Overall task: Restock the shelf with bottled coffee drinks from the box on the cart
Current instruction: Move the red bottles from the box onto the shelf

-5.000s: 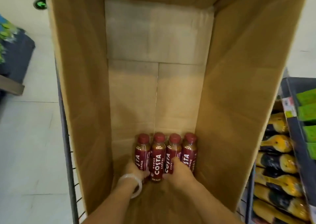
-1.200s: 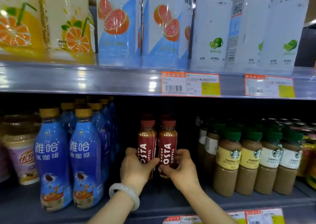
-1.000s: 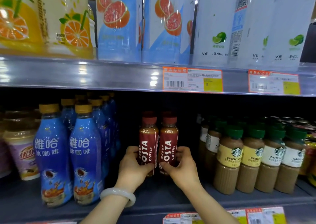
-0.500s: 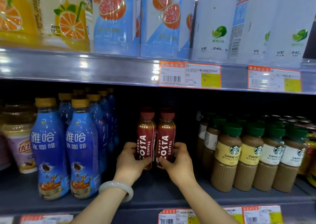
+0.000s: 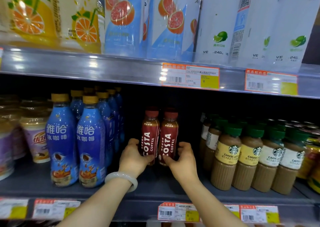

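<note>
Red Costa Coffee bottles [image 5: 158,136] are standing on the shelf [image 5: 155,188].
The left hand [image 5: 132,155] and right hand [image 5: 181,157] are squeezing the pair together, back from the front edge.

bottles [image 5: 158,136]: box → shelf [image 5: 155,183] gap | left hand [image 5: 134,157], right hand [image 5: 182,159]: same grip

Tall blue plastic bottles with yellow caps [image 5: 60,140] stand in rows at the left, beside a pale milk-tea cup [image 5: 35,138]. Green-capped beige latte bottles [image 5: 226,154] line the right. Above, orange-printed cartons [image 5: 29,15], grapefruit-printed packs [image 5: 123,18], white lime-printed packs [image 5: 220,27]; orange-bordered price tags [image 5: 190,76] below them.
</note>
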Available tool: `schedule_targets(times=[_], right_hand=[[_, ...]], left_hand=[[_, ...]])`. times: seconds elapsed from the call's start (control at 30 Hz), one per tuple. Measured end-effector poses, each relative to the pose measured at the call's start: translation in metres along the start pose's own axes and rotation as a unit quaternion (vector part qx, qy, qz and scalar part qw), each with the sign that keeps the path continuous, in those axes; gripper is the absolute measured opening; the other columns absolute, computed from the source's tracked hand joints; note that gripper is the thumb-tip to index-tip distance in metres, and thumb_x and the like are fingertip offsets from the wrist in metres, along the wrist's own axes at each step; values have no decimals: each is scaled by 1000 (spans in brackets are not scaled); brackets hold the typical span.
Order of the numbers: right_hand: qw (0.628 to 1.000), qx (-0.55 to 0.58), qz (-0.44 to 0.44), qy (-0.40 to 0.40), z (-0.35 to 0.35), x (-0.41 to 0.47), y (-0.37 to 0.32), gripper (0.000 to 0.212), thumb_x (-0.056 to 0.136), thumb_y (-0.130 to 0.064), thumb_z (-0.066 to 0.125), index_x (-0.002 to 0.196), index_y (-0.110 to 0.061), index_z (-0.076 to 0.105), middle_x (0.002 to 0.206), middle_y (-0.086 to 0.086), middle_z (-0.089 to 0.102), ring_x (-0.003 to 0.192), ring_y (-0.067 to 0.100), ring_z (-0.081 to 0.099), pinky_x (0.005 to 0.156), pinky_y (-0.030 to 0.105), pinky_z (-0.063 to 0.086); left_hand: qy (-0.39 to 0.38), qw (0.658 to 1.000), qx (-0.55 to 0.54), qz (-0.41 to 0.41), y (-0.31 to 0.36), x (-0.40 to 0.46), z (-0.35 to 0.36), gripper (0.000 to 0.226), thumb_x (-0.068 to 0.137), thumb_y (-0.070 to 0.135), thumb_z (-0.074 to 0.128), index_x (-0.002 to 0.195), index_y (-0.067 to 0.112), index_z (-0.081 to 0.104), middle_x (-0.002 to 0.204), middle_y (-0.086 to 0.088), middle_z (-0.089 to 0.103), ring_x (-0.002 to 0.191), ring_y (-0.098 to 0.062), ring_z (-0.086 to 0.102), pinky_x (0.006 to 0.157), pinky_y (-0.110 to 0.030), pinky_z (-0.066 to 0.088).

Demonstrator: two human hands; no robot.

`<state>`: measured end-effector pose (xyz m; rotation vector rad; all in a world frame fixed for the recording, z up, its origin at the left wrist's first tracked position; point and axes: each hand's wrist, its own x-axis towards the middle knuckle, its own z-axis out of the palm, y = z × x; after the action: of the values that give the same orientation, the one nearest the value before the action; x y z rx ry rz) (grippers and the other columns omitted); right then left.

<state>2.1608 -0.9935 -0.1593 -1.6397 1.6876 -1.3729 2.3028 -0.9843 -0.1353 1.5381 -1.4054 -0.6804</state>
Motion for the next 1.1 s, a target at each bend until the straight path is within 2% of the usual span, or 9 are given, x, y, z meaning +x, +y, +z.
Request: schedule_targets(times=[0.1, 0.23, 0.37, 0.53, 0.6, 0.7, 0.9, 1.03, 1.1], right_hand=[[999, -19, -29, 5, -9, -8, -10, 57, 76, -20, 74, 124, -13, 44, 121, 3, 51, 102, 10, 49, 87, 25, 43], [989, -91, -118, -21, -18, -28, -34, 45, 80, -21, 68, 119, -13, 49, 117, 5, 51, 108, 20, 53, 90, 34, 47], [948, -198, -230, -97, -22, -56, -59, 43, 83, -20, 64, 122, -12, 47, 124, 8, 47, 115, 25, 47, 93, 35, 42], [905, -214, -309, -197, 6, -106, -77, 40, 82, -11, 61, 120, -7, 50, 119, 15, 48, 113, 33, 46, 86, 37, 38], [890, -201, -333, -237, 31, -136, -81, 37, 81, -14, 62, 115, -7, 51, 116, 16, 50, 111, 35, 48, 82, 36, 37], [848, -184, -369, -332, 74, -196, -86, 41, 82, -19, 65, 119, -9, 50, 121, 15, 49, 116, 33, 45, 91, 38, 37], [715, -174, -458, -499, 146, -322, -96, 42, 85, -25, 61, 122, -10, 47, 122, 11, 46, 120, 30, 43, 95, 36, 36], [636, -161, -488, -576, 176, -395, -103, 48, 87, -28, 61, 128, -11, 43, 130, 10, 43, 126, 28, 39, 103, 32, 33], [604, -159, -492, -606, 190, -429, -107, 48, 88, -29, 60, 129, -11, 42, 131, 9, 43, 127, 27, 38, 102, 34, 37]], left_hand=[[28, 998, 36, 35, 6, -13, -6, 62, 75, 14, 75, 128, 8, 43, 119, -5, 57, 103, -18, 55, 79, -22, 39], [43, 982, 156, 99, 19, -35, -19, 55, 78, 26, 72, 125, 13, 47, 124, -7, 55, 113, -23, 55, 87, -29, 44], [2, 945, 304, 124, 28, -67, -45, 51, 80, 31, 67, 125, 15, 47, 125, -9, 51, 116, -27, 51, 95, -39, 45], [26, 916, 386, 106, -1, -122, -89, 42, 83, 32, 63, 118, 13, 50, 117, -13, 57, 109, -33, 56, 85, -41, 47], [39, 904, 421, 69, -26, -149, -112, 37, 83, 28, 62, 114, 12, 51, 116, -14, 58, 109, -34, 56, 84, -42, 47], [38, 874, 483, -40, -72, -202, -158, 34, 84, 24, 60, 114, 11, 50, 116, -13, 56, 109, -34, 55, 83, -41, 46], [37, 807, 504, -305, -155, -327, -249, 39, 87, 19, 58, 123, 8, 49, 124, -14, 56, 114, -32, 55, 88, -37, 46], [30, 770, 464, -437, -201, -413, -288, 37, 88, 17, 57, 123, 7, 49, 123, -10, 55, 111, -28, 56, 77, -32, 46], [26, 751, 441, -491, -224, -453, -298, 34, 86, 19, 59, 119, 8, 53, 119, -10, 60, 108, -28, 59, 80, -34, 49]])
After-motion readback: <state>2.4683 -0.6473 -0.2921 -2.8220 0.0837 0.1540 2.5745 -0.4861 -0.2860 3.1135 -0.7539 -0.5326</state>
